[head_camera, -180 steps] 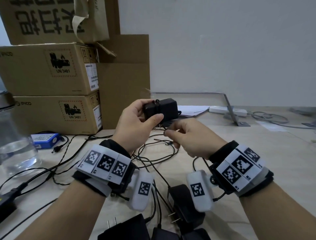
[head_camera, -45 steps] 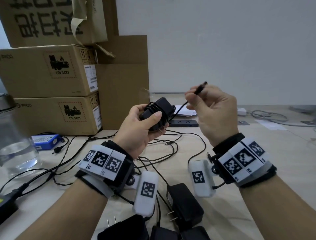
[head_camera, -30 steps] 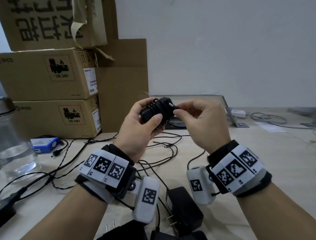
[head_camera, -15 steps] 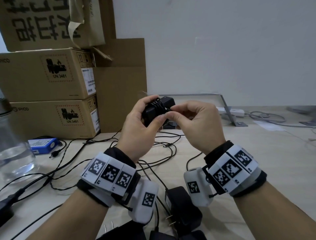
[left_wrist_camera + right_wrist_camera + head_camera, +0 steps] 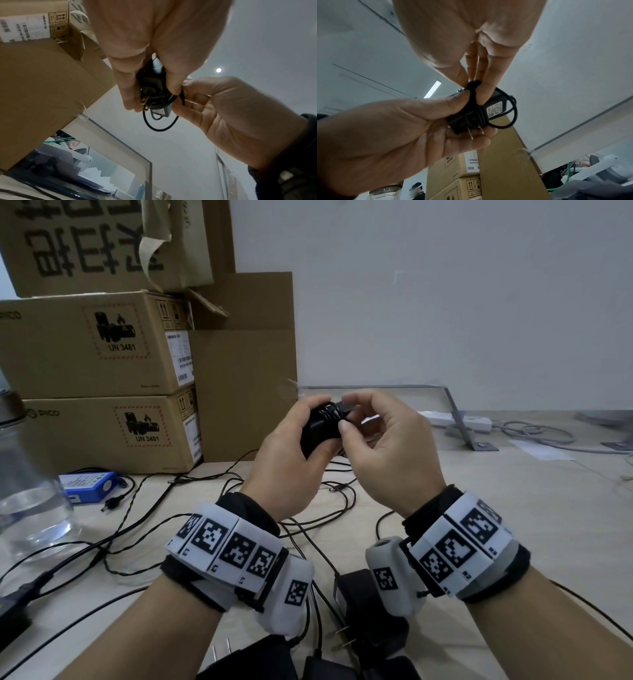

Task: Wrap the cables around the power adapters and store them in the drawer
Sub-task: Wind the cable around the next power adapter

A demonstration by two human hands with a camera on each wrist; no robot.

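though cable-wound, adapter (image 5: 317,429) above desk (image 5: 513,508)

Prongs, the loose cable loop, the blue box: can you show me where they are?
prongs (image 5: 476,132): right wrist view, on the longer metal blade.
cable loop (image 5: 159,129): left wrist view, bottom of the hanging curve.
blue box (image 5: 88,485): head view, its top label.

The middle cardboard box (image 5: 92,344) carries a red-hatched battery hazard label reading "UN 3481". The lower cardboard box (image 5: 102,433) shows the same "UN 3481" label and the brand "PICO" at its left. The top box (image 5: 102,241) bears large upside-down characters, unreadable. The adapter's label (image 5: 494,109) is too blurred.
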